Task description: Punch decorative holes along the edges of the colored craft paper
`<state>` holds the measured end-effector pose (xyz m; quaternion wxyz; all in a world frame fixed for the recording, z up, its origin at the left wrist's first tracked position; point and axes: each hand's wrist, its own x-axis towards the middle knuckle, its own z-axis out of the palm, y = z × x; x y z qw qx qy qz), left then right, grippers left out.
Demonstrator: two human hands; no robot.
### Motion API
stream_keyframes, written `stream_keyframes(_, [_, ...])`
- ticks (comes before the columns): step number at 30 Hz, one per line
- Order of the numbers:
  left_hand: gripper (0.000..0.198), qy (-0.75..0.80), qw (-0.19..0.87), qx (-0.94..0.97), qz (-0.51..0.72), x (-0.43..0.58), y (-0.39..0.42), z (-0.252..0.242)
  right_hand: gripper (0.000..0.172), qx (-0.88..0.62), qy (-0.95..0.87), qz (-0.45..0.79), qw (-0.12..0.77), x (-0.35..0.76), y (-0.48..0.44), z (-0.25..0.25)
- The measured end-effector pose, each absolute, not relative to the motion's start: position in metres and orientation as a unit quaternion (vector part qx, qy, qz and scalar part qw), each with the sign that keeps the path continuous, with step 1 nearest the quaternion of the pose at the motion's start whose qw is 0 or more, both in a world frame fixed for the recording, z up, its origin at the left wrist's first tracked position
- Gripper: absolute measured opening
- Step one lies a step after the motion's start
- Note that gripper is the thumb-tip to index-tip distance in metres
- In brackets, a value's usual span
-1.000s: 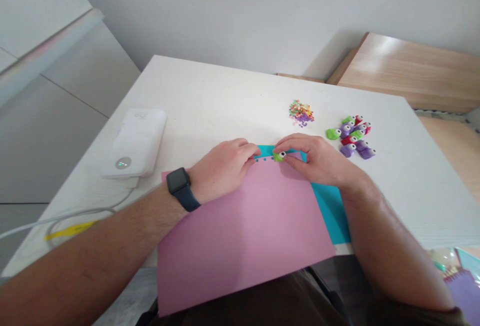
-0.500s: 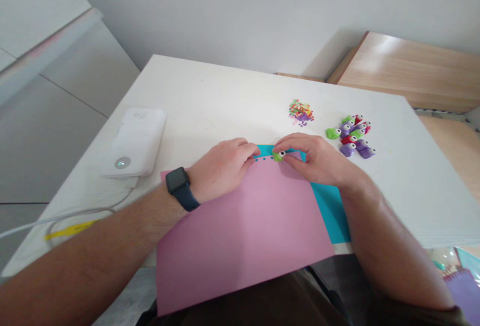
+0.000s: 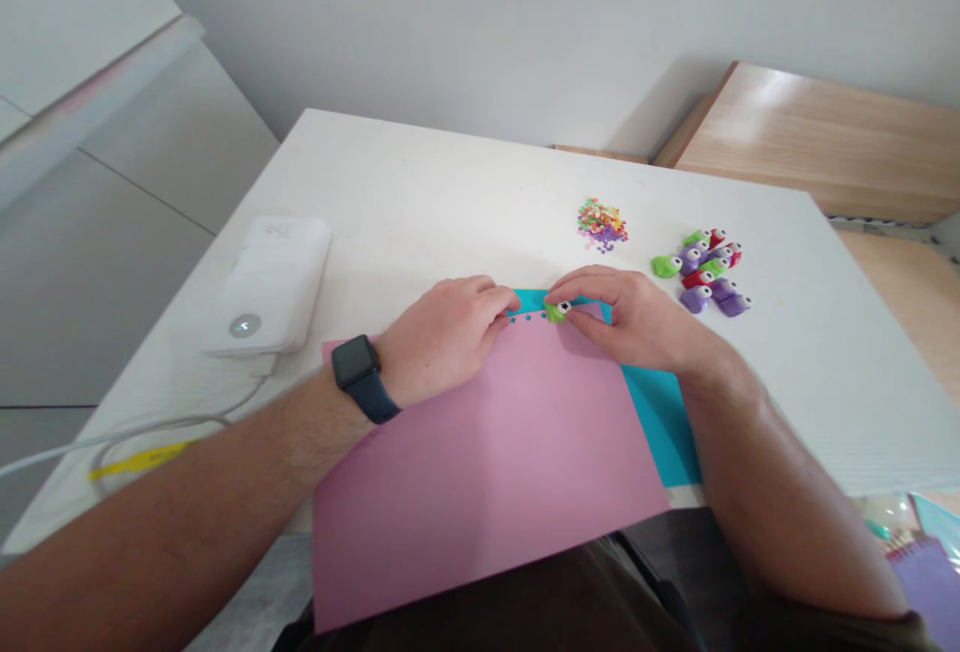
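A pink paper sheet (image 3: 487, 492) lies over a blue sheet (image 3: 661, 432) and hangs past the table's front edge. Along its far edge runs a short row of small punched shapes (image 3: 529, 317) with blue showing through. My left hand (image 3: 454, 332), wearing a dark watch, has its fingers closed on that far edge, left of the row. With thumb and fingers, my right hand (image 3: 611, 307) grips a small green craft punch (image 3: 555, 313), set on the edge at the row's right end. A black star shows on its white top.
Several green, purple and red craft punches (image 3: 696, 300) sit together at the right. A pile of colourful paper cutouts (image 3: 602, 225) lies behind my hands. On the left are a white power bank (image 3: 274, 282) and a cable with a yellow tag (image 3: 142, 460).
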<state>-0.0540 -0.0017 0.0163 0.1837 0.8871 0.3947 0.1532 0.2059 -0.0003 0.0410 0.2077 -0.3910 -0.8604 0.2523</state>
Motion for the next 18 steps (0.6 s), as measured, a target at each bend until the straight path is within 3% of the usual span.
stream_keyframes(9, [0.022, 0.395, 0.165, 0.890, 0.159, -0.054, -0.002, 0.017, 0.033, -0.390, -0.855, 0.245, 0.237, 0.206, -0.002, 0.043])
stream_keyframes(18, [0.036, 0.358, 0.148, 0.902, 0.192, -0.049, -0.006, 0.018, 0.010, -0.452, -0.828, 0.197, 0.265, 0.203, -0.006, 0.054])
